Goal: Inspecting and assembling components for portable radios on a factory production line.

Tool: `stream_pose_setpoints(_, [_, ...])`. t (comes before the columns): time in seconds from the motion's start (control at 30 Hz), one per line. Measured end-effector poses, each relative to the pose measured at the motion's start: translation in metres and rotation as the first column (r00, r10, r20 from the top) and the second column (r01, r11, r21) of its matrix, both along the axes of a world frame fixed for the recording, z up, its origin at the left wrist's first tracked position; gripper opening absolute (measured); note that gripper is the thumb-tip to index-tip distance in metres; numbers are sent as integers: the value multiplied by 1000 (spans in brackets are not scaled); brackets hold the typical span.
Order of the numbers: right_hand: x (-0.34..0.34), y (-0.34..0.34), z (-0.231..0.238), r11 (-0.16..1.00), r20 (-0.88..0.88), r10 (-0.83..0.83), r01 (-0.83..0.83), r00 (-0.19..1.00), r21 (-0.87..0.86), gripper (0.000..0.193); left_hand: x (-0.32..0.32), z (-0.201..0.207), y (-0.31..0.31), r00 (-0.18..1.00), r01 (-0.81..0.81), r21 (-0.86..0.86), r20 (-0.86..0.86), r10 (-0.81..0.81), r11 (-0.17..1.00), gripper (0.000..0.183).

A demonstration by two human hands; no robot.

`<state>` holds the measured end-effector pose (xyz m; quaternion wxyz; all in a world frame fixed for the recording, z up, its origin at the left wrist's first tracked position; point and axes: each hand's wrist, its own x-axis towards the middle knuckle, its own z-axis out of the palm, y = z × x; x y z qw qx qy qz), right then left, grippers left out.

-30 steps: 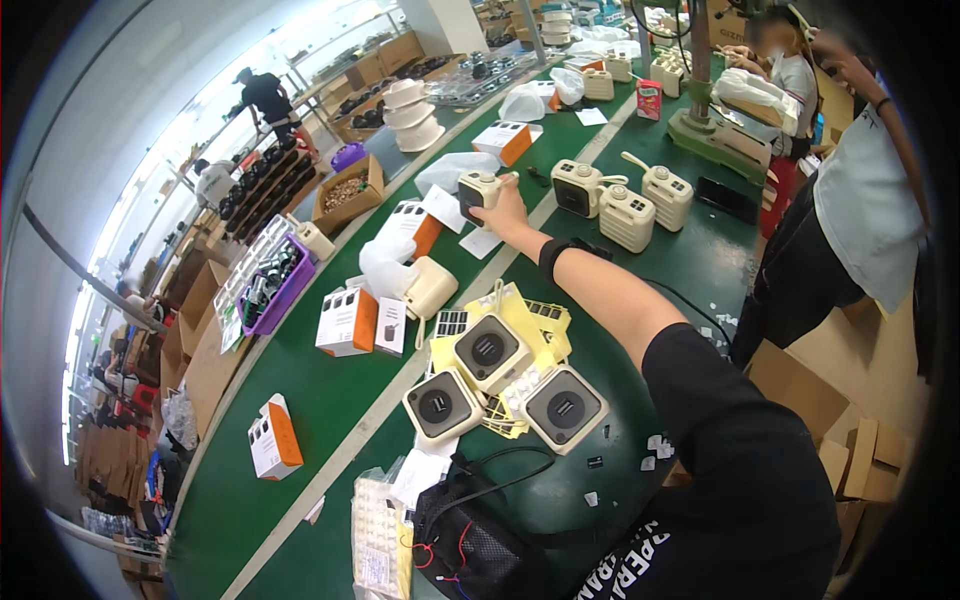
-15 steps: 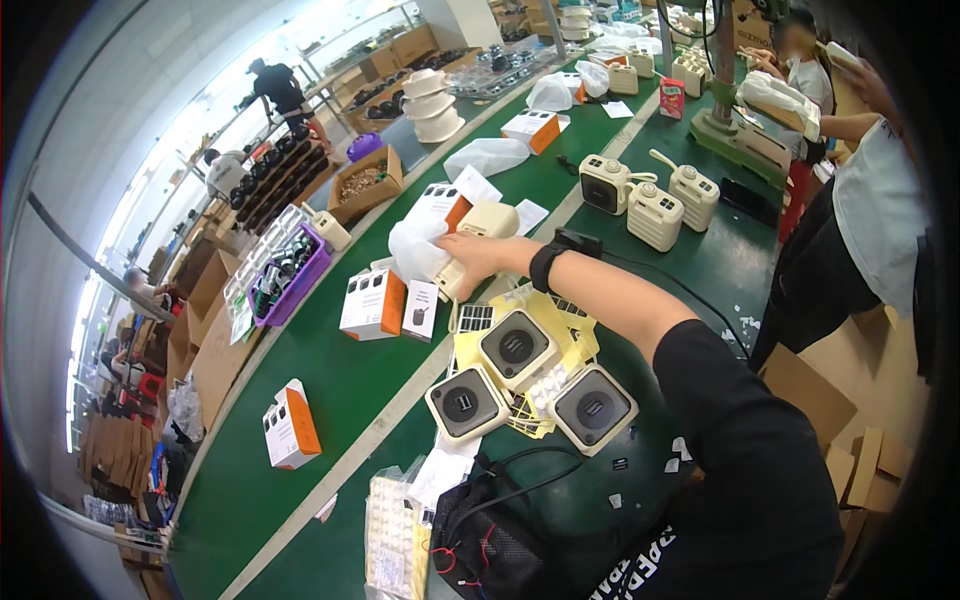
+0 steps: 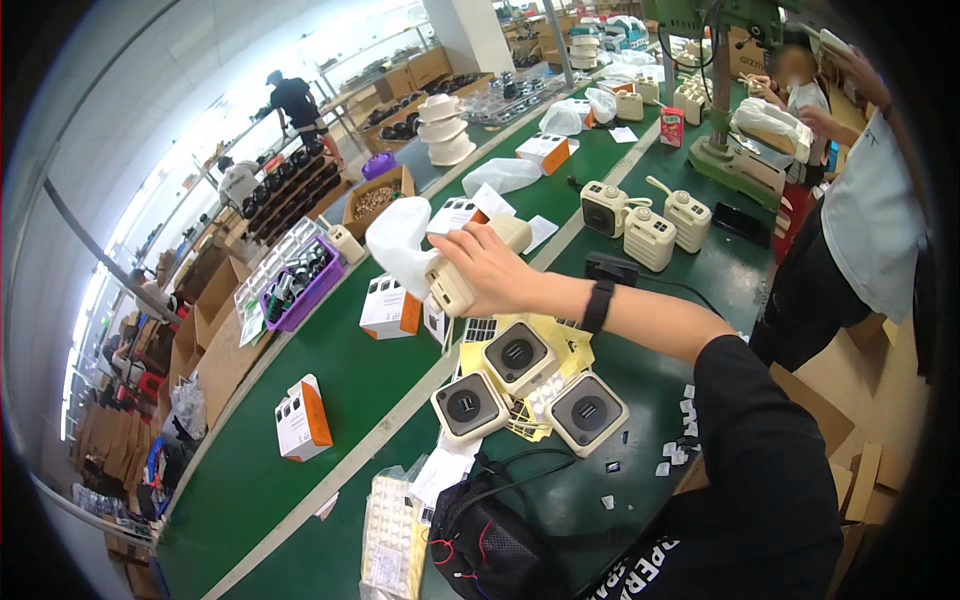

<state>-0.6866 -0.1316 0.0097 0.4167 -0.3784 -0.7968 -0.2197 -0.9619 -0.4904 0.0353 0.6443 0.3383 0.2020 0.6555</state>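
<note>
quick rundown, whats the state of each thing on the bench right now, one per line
right hand: closed around a cream speaker unit
cream speaker unit: lifted off the bench, tilted
white plastic bag: loose, touching the held unit
three speakers: lying face up on yellow sheets
orange and white box: shut, standing upright
left hand: out of view

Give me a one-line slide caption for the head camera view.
Right hand grips a cream speaker unit above three similar units on a green workbench.
</note>
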Motion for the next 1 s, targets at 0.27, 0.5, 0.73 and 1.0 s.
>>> stream_pose_setpoints(0.27, [-4,-150,61,797,-393,319,-468,862,-381,88,6,0,30,988,-139,-61,-76,135,988,25])
stream_pose_setpoints(0.5, [-18,-240,7,-569,-941,-333,-807,55,155,81,62,10,43,832,-116,255,-503,234,960,91])
stream_pose_setpoints(0.73, [-23,-283,-11,-564,-905,-424,-771,-37,296,65,73,11,33,841,-21,204,-525,127,979,63])
stream_pose_setpoints(1.0, [-28,-303,16,-319,-851,-524,-935,38,154,56,84,9,43,930,-136,-6,-345,125,991,55])
